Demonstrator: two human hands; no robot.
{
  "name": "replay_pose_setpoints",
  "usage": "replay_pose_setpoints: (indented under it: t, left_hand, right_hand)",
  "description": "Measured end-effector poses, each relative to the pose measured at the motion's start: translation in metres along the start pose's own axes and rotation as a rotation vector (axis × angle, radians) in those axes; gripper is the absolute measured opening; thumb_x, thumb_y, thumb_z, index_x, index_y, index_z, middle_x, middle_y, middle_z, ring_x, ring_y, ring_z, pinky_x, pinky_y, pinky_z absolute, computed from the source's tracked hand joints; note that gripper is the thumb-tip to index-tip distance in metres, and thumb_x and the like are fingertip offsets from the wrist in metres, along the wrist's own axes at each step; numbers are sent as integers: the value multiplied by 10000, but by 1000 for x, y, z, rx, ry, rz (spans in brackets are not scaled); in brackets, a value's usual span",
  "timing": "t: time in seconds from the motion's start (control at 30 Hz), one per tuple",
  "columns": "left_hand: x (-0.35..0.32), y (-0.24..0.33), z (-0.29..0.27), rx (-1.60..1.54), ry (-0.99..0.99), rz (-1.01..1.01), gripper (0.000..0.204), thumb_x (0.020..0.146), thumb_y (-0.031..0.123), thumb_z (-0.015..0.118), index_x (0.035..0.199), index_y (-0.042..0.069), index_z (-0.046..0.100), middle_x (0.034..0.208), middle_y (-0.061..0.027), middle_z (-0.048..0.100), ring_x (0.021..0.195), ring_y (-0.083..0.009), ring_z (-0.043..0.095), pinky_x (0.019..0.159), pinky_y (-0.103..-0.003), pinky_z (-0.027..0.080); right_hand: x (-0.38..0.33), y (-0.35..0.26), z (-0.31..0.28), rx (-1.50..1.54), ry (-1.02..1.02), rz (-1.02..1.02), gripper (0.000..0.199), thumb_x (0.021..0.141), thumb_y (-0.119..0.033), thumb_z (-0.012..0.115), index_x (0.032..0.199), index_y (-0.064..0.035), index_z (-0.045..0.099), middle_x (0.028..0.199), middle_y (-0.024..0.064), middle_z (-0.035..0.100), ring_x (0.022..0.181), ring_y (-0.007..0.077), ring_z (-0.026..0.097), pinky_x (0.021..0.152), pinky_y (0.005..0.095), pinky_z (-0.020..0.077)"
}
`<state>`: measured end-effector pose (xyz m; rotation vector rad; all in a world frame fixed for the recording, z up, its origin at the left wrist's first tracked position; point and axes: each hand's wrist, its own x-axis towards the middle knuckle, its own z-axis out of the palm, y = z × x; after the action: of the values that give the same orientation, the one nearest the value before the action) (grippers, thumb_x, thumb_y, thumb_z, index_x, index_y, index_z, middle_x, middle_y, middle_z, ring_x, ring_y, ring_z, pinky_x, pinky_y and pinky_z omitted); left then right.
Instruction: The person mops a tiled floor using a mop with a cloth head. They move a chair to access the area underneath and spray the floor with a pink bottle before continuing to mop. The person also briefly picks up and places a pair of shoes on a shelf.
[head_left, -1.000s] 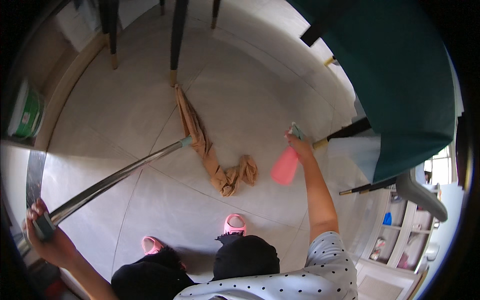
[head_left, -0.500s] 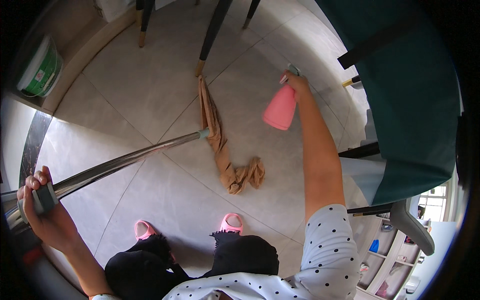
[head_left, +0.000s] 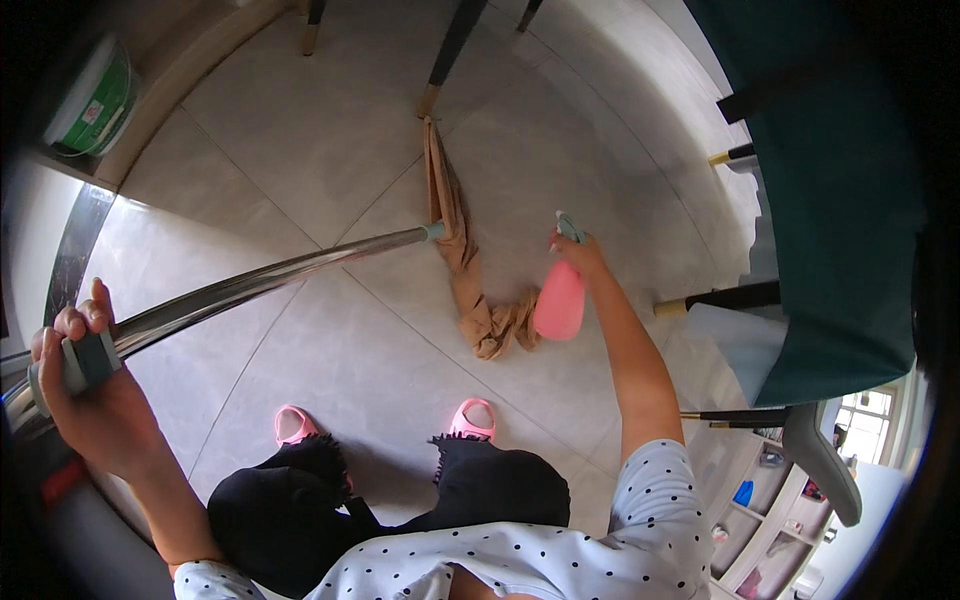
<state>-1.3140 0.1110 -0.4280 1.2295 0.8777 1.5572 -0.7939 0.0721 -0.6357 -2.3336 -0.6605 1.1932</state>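
Note:
At the left, my left hand [head_left: 108, 415] is closed round the grey-green grip of a mop, on its shiny metal pole [head_left: 290, 268]. The pole slants across to a brown cloth [head_left: 468, 285], which hangs about the pole's far end and trails over the floor in a crumpled curve. A pink spray bottle [head_left: 561, 303] with a grey-green trigger head is in my right hand [head_left: 581, 255], its fingers wrapped round the neck. The bottle is tilted, and its base overlaps the cloth's crumpled right end in the picture; whether they touch I cannot tell.
Dark chair legs [head_left: 450, 60] with gold tips stand ahead, one by the cloth's far end. A green-covered table [head_left: 840, 250] fills the right side, with a grey chair [head_left: 820, 470] below it. A green-and-white bucket [head_left: 100, 105] sits on a ledge at far left.
My right hand has brought the spray bottle nearer to me, down beside the cloth's crumpled end. My left hand keeps its hold on the mop. The whole view has shifted slightly.

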Motion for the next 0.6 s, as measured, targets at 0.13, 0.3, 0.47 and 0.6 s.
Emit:
replay_pose_setpoints:
  t: [0.13, 0.3, 0.47, 0.6]
  left_hand:
    - [-11, 10, 17, 16, 54, 18, 63, 857, 150, 374, 807, 111, 373, 793, -71, 504, 840, -191, 500, 999, -454, 237]
    - [-34, 7, 14, -141, 207, 1, 78, 866, 141, 385, 800, 100, 375, 753, -55, 456, 772, -165, 460, 978, -416, 277]
    - [-48, -1, 0, -161, 273, 2, 82, 859, 139, 388, 795, 99, 355, 723, -56, 447, 716, -162, 453, 908, -388, 336]
    - [-52, -13, -16, -147, 338, -11, 114, 842, 149, 396, 763, 103, 328, 689, -59, 452, 669, -159, 455, 873, -378, 361]
  right_hand:
    - [6, -43, 16, -66, -9, -202, 210, 766, -238, 563, 861, -50, 568, 773, 47, 547, 670, 139, 492, 606, 278, 394]
    - [33, -148, 24, -74, 123, -695, 192, 746, -184, 548, 861, -30, 551, 696, 50, 531, 605, 137, 484, 546, 283, 400]
    - [88, -244, 23, -100, 369, -541, 217, 733, -232, 571, 819, -33, 574, 705, 82, 565, 627, 185, 523, 564, 307, 408]
    - [62, -279, 58, -130, 289, -663, 188, 737, -225, 566, 730, -37, 572, 658, 35, 525, 585, 137, 470, 527, 285, 379]
